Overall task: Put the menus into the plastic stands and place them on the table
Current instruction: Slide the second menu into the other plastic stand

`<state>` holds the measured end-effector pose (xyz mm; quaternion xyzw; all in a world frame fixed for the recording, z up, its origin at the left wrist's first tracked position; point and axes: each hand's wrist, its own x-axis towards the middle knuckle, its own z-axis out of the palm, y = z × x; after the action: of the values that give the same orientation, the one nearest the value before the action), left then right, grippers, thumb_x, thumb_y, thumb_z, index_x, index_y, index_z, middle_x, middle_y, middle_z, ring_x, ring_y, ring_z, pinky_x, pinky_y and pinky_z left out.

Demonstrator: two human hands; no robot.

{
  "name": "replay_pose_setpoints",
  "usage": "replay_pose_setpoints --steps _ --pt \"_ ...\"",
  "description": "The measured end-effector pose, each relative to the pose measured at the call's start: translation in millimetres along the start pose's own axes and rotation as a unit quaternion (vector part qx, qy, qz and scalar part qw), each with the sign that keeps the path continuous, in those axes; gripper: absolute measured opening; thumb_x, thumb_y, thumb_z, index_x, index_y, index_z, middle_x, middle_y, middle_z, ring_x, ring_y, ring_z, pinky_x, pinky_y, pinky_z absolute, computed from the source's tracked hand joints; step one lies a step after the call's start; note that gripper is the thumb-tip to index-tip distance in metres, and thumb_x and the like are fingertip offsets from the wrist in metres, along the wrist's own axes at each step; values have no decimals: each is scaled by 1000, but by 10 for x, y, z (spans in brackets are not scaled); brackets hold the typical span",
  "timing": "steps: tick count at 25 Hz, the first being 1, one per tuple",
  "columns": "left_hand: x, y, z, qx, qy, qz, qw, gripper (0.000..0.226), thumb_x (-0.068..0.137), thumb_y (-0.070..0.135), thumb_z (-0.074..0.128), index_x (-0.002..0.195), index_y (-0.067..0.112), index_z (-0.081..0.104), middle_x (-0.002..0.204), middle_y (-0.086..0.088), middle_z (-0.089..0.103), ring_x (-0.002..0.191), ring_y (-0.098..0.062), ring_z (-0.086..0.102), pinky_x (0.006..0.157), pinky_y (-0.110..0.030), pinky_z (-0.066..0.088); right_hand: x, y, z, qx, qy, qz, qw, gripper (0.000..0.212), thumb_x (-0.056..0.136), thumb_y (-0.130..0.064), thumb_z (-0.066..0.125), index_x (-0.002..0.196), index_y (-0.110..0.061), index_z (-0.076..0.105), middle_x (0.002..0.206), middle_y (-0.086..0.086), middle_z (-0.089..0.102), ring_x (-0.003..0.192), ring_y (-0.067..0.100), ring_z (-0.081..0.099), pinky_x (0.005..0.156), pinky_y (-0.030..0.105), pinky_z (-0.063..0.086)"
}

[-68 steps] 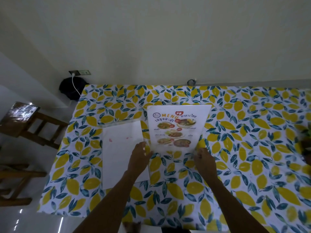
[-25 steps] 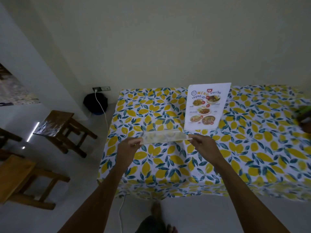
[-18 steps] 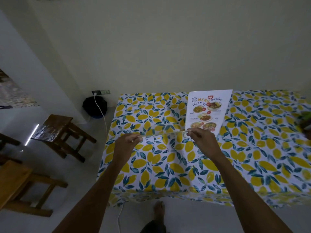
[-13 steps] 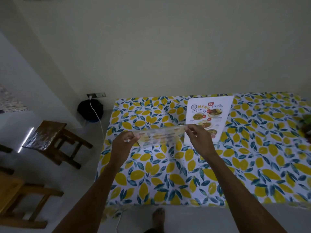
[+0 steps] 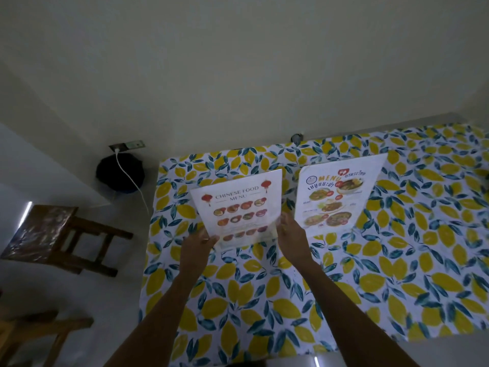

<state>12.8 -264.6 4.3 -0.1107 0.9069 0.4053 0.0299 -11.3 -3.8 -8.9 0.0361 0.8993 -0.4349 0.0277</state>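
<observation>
My left hand [image 5: 197,243] and right hand [image 5: 292,234] gripped the clear stand [image 5: 246,241] holding the Chinese menu [image 5: 236,210], fingers pinching its lower corners; beside it, Thai menu [image 5: 340,198] upright on the table [image 5: 397,260]

Both arms extending forward; left hand [image 5: 197,243] pinching lower-left edge of held sheet, right hand [image 5: 291,234] gripping its lower-right edge.

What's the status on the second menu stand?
Left hand and right hand grip the Chinese food menu in its stand, at the tablecloth. Thai menu stands beside. Nothing in the way.
</observation>
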Motion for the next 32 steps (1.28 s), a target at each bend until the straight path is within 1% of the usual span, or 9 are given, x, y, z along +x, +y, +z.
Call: replay_pose_setpoints --steps 2,7,12,15,18,21,23,27,32 --pt "64 -33 10 6 -7 1 1000 28 93 29 66 116 13 69 92 -11 76 70 -12 66 57 -11 40 52 32 70 -23 16 16 999 31 99 -25 44 126 -11 47 108 13 67 97 33 65 69 31 45" --pt "111 -105 12 11 -28 -23 999 30 92 36 65 116 19 69 91 -4 76 68 -4 64 59 -22 47 101 38 136 -43 43 38 997 14 98 -23 47 107 -13 53 95 10 66 86 30 64 66 30 42" --pt "32 -97 17 12 -16 -11 1000 28 92 24 68 101 -3 67 85 -23 71 79 -34 68 52 -16 35 8 85 149 -52 55 34 997 21 100 -25 45 111 -11 56 97 10 68 89 27 65 70 35 51" --pt "-4 -75 -12 13 -22 -13 1000 21 92 25 68 104 8 71 82 -4 72 77 -20 70 56 -11 37 -26 67 149 -44 53 30 997 23 100 -25 45 113 -10 57 100 11 68 91 27 65 70 32 49" --pt "-9 -114 -27 -13 -37 -7 999 23 92 27 67 114 20 71 96 6 74 81 -6 67 67 -17 50 -48 73 126 -46 45 29 997 27 100 -26 44 117 -10 57 105 11 68 94 27 64 72 28 45" --pt "-1 -124 -19 -20 -37 -11 999 25 92 29 66 117 24 69 105 3 76 90 -12 70 77 -33 58 -56 62 109 -59 23 30 998 27 99 -23 46 116 -6 57 106 14 67 95 30 64 73 26 42" --pt "-5 -126 5 -15 -32 -12 999 25 92 28 66 116 20 69 103 0 76 86 -14 69 73 -31 56 -58 48 106 -66 6 39 997 29 98 -25 47 115 -4 56 104 16 66 95 32 63 73 28 42" --pt "-14 -85 64 23 -17 -21 999 25 92 29 64 111 13 65 99 -7 74 85 -23 70 72 -38 58 -94 27 58 -67 -30 16 997 59 95 -53 34 123 -4 53 109 18 64 98 34 63 79 37 50" --pt "-80 -138 157 27 -59 -94 994 46 83 39 69 119 15 54 115 -8 67 102 -29 67 85 -48 58 -158 -35 -148 -187 -97 1 977 55 100 -33 40 147 -6 30 135 20 49 121 38 51 96 46 48"
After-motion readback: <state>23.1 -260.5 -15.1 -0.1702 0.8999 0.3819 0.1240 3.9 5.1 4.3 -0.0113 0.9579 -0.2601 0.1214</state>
